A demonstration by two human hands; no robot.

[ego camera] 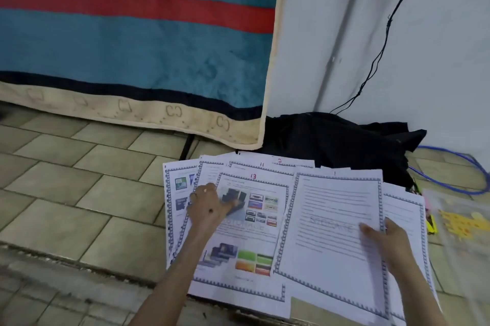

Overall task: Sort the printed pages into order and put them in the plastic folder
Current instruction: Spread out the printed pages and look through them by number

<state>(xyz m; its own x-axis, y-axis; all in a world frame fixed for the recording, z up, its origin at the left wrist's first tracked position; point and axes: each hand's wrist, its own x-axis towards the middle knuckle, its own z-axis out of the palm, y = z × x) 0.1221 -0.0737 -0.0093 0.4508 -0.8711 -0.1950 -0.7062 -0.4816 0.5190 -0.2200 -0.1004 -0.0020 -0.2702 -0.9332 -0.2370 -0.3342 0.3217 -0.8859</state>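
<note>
Printed pages (265,219) fanned on floor, two hands: left hand (209,206) presses, right hand (392,240) pinches.

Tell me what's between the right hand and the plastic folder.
Head view: a bordered page under the right hand, then yellow markers on the floor beside the folder.

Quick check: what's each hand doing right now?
Left hand: open, fingers pressing flat on the page marked 13.
Right hand: gripping the right edge of the text page marked 1, thumb on top.
</note>
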